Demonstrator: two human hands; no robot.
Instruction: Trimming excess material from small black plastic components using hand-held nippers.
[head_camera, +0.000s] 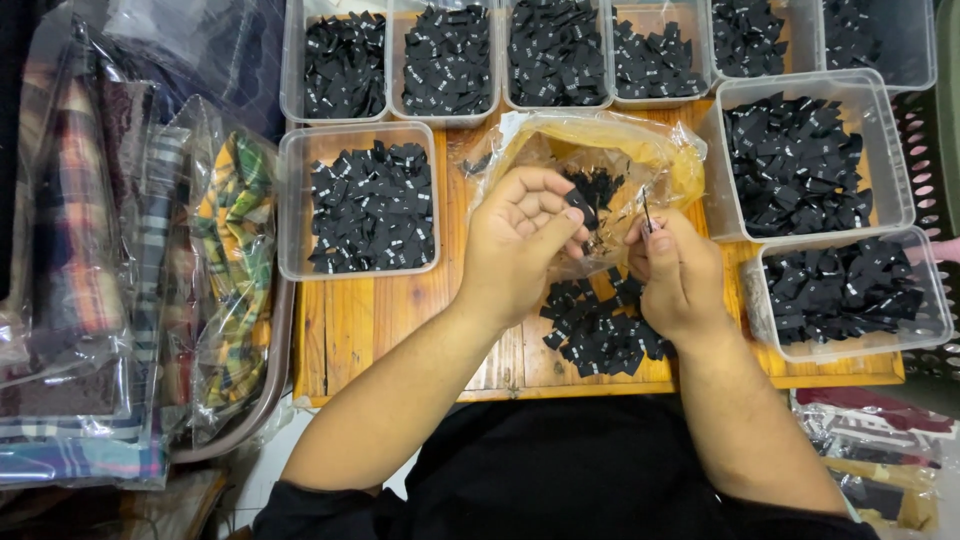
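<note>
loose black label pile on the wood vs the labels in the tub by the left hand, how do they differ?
The loose pile lies bare on the wooden table, under the two hands; the tub labels sit inside a clear plastic tub. The loose pile is smaller and partly hidden by the right hand; the tub labels show unobstructed, left of the left hand. Both are small black labels with white marks.

Small black labels (600, 335) lie heaped on the table, more filling 9 clear tubs (297, 200) around.
</note>
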